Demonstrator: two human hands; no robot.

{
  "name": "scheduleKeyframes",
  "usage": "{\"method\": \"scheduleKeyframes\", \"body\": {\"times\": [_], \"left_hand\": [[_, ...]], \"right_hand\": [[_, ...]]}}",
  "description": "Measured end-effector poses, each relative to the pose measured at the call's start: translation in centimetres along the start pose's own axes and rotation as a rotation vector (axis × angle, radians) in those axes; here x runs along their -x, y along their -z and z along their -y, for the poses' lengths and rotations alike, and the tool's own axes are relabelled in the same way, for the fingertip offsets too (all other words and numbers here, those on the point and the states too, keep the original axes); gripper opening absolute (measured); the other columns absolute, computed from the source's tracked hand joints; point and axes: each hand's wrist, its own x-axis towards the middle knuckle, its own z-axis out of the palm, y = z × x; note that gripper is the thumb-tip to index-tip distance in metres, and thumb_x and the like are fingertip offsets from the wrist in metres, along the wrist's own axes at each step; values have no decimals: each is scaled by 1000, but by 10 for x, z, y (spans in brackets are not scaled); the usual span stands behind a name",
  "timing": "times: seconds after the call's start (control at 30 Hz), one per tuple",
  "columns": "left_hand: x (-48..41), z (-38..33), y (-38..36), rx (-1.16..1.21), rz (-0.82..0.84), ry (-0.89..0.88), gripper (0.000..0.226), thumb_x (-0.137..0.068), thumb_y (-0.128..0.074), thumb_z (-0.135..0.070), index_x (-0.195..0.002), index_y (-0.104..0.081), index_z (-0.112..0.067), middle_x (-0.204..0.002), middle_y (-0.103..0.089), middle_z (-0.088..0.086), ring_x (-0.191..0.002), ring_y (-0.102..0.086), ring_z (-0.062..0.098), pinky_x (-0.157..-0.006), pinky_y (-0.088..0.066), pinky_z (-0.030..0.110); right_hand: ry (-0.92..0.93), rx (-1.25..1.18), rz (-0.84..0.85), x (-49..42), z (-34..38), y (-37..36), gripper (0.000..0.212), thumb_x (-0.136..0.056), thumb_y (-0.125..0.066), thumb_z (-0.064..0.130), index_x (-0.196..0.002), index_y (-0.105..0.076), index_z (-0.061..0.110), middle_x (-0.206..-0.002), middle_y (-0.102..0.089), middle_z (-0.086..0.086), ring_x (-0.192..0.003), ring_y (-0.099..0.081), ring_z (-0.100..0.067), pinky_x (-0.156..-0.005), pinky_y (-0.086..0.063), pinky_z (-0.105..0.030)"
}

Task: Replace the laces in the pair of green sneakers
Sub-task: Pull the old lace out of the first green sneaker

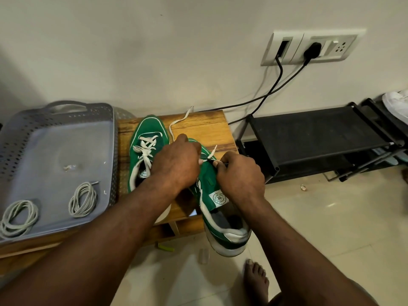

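Evidently the old lace is coming out. The right hand (240,175) pinches a flat white lace (176,122) at the eyelets of a green suede sneaker (212,191) lying under both hands. Its heel hangs off the wooden tabletop (205,127) toward the person, probably to bring the eyelets close. The left hand (176,162) curls over the toe end, seemingly steadying it; what its hidden fingers grasp I cannot tell. The lace's loose tail trails beyond its knuckles. Just left of that hand sits the second green sneaker (145,138), laced. Farther left, two coiled grey laces (83,199) wait in a grey perforated plastic tray (44,151).
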Motion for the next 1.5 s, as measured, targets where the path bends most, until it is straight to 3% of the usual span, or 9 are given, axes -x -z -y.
{"method": "scheduleKeyframes", "body": {"times": [0.23,0.37,0.53,0.73,0.93,1.03,1.17,1.3,1.5], "left_hand": [[1,1,1,-27,-22,30,15,-96,-64,-33,-105,-68,-21,-92,-65,4,-84,-65,27,-69,-54,37],[-4,0,-1,-39,48,-65,22,-99,-64,-31,-118,-69,-20,-117,-55,6,-105,-59,27,-84,-54,44],[-3,3,21,601,374,-36,16,-105,-61,-22,-95,-71,-15,-101,-69,6,-90,-64,20,-77,-51,35],[-2,9,29,1145,306,109,15,-107,-53,-12,-99,-65,-8,-101,-79,4,-85,-73,22,-77,-55,37],[-9,-5,21,998,94,201,17,-104,-52,-9,-92,-59,-16,-77,-58,4,-65,-51,19,-65,-44,36],[-7,4,20,575,-142,54,10,-99,-67,-28,-103,-59,-25,-86,-59,-5,-77,-59,20,-67,-43,33],[-1,5,15,179,16,-79,39,-87,-71,-60,-117,-63,-36,-118,-58,-4,-119,-50,25,-100,-47,49],[5,-9,1,39,113,-109,59,-87,-73,-56,-135,-58,-26,-120,-66,3,-113,-61,28,-94,-54,44],[6,-11,-19,34,93,-82,40,-99,-62,-34,-137,-55,-23,-113,-68,9,-103,-66,32,-78,-53,38]], "right_hand": [[5,4,2,0,1,-1,26,-101,-58,47,-101,-71,24,-90,-70,1,-85,-68,-23,-76,-61,-45],[2,6,3,-1,0,-1,25,-102,-58,46,-102,-70,25,-89,-69,2,-83,-67,-21,-75,-62,-44],[-6,23,5,-3,-2,-1,20,-102,-58,42,-107,-67,25,-90,-67,2,-84,-66,-21,-75,-61,-44],[-5,29,-7,-5,-4,4,14,-99,-59,34,-109,-64,26,-87,-66,1,-80,-64,-22,-68,-55,-36],[-68,-32,29,-9,-13,15,25,-93,-63,32,-117,-62,27,-98,-70,-3,-89,-68,-26,-80,-62,-45],[-117,-81,91,-15,-21,20,35,-91,-62,31,-126,-58,25,-103,-67,-4,-94,-66,-26,-83,-60,-44],[-114,-64,82,-19,-30,24,43,-93,-66,45,-129,-58,24,-104,-67,0,-94,-66,-21,-80,-59,-39],[65,-83,-10,-23,-28,16,38,-94,-73,39,-130,-64,34,-123,-65,5,-108,-65,-19,-86,-60,-42],[197,-151,-24,-27,-27,-1,24,-96,-73,25,-116,-79,36,-124,-67,11,-112,-62,-13,-90,-57,-37]]}}
